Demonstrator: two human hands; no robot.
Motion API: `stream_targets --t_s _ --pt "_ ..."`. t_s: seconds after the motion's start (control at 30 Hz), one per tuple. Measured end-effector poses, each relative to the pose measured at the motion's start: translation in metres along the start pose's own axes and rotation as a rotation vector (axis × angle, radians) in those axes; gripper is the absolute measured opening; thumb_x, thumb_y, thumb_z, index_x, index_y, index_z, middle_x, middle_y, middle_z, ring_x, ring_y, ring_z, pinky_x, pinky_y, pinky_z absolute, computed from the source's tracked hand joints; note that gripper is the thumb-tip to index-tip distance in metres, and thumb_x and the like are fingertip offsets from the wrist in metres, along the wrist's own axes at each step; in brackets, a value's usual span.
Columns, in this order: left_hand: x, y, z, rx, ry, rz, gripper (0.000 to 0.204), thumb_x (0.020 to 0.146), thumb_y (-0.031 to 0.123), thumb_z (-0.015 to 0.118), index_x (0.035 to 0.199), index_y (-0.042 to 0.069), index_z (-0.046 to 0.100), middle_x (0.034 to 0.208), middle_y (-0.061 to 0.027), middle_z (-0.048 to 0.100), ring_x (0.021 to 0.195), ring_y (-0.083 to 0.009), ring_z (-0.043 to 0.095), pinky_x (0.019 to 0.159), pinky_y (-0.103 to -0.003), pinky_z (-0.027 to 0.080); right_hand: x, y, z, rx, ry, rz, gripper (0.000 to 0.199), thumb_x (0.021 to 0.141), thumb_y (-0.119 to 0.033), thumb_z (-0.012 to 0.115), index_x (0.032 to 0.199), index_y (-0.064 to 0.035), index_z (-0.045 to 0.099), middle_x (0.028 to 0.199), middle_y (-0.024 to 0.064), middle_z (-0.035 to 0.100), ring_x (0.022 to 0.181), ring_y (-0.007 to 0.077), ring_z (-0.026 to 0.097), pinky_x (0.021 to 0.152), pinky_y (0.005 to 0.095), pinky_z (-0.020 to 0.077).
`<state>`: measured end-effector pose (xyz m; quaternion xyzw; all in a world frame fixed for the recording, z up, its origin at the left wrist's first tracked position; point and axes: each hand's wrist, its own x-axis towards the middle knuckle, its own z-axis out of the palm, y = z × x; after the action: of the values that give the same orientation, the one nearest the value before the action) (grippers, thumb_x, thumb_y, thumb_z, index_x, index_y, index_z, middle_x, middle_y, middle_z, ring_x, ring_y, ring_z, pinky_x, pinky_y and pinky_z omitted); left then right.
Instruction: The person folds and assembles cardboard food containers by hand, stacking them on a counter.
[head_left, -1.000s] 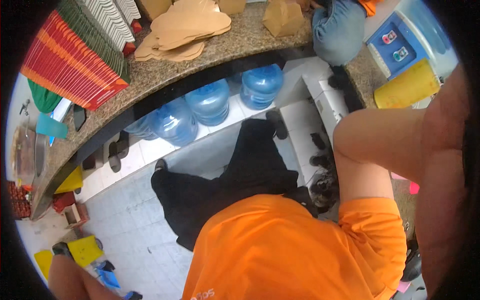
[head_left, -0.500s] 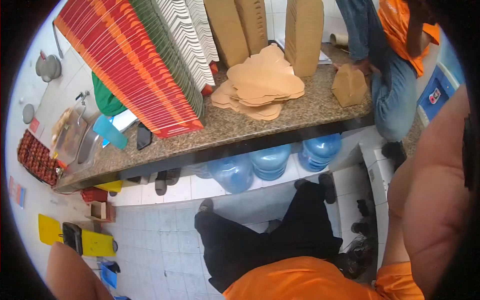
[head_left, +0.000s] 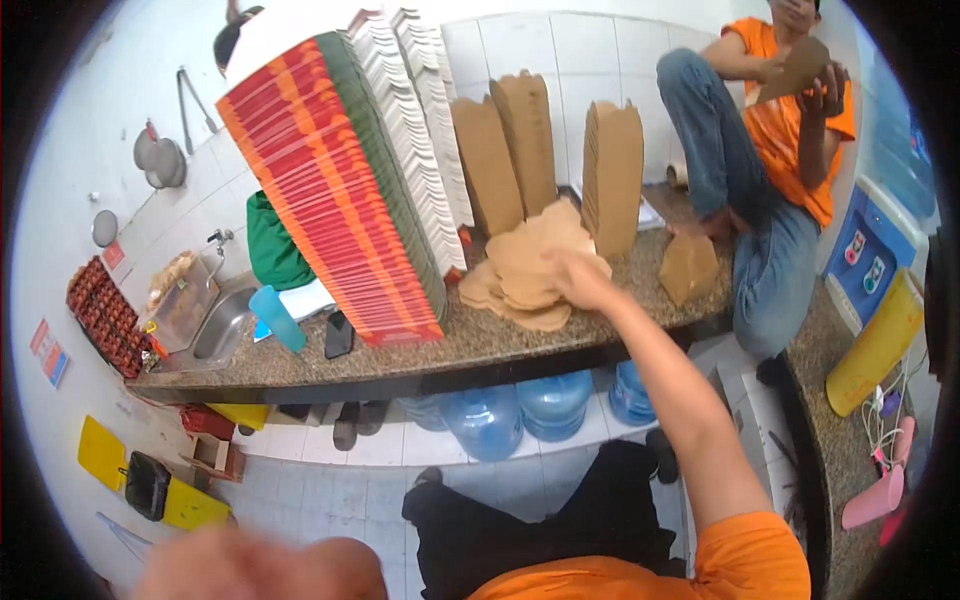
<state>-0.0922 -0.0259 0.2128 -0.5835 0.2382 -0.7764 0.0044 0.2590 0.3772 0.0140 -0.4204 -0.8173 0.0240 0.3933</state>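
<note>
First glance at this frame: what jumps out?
The tall leaning stack of red, green and white flat cartons on the granite counter dominates the left half. At centre, the right hand reaches onto a loose pile of brown cardboard cutouts, with upright brown stacks behind it. A co-worker in orange sits on the counter at upper right holding a brown piece; the left hand is a blur at the bottom edge.

Bright, even light; bent, dark-rimmed edges
</note>
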Motion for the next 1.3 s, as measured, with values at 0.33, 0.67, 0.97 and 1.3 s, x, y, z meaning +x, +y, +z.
stream_targets --t_s 0.33,0.67,0.97,1.3 --pt "-0.191 0.011 -0.001 0.315 -0.053 -1.162 0.036 0.091 0.017 0.076 0.116 0.0 0.056 0.096 -0.0227 0.072 0.091 -0.0303 0.069 0.086 -0.043 0.055 0.006 -0.014 -0.013 -0.521 -0.452 -0.007 0.026 0.096 -0.018 0.064 0.117 -0.0025 0.065 0.1 0.0235 0.074 0.099 0.0416 0.071 0.085 0.0506 0.0556" --pt "-0.164 0.0 -0.02 1.062 -0.576 -1.031 0.09 0.073 0.027 0.09 0.148 -0.002 0.047 0.149 -0.0245 0.054 0.142 -0.0391 0.049 0.124 -0.05 0.026 -0.108 -0.224 -0.163 0.237 -0.111 -0.045 0.012 0.092 -0.01 0.073 0.1 -0.002 0.069 0.088 0.0156 0.071 0.081 0.0355 0.068 0.075 0.0403 0.0517" --pt "-0.208 0.021 0.011 0.333 -0.105 -1.765 0.043 0.096 -0.002 0.07 0.126 0.003 0.04 0.118 -0.0175 0.069 0.107 -0.0192 0.07 0.085 -0.031 0.058 -0.179 -0.263 -0.109 -0.019 0.051 -0.132 0.056 0.083 -0.029 0.084 0.132 -0.0102 0.064 0.143 0.0127 0.058 0.133 0.0363 0.055 0.11 0.0546 0.0344" --pt "-0.239 0.046 0.004 0.373 -0.091 -1.574 0.039 0.098 -0.005 0.065 0.129 0.001 0.043 0.11 -0.016 0.07 0.098 -0.0183 0.072 0.081 -0.029 0.059 -0.221 -0.264 -0.047 0.402 0.03 -0.05 0.019 0.089 -0.021 0.078 0.107 -0.0126 0.08 0.114 0.0036 0.076 0.122 0.0275 0.062 0.104 0.0465 0.0368"
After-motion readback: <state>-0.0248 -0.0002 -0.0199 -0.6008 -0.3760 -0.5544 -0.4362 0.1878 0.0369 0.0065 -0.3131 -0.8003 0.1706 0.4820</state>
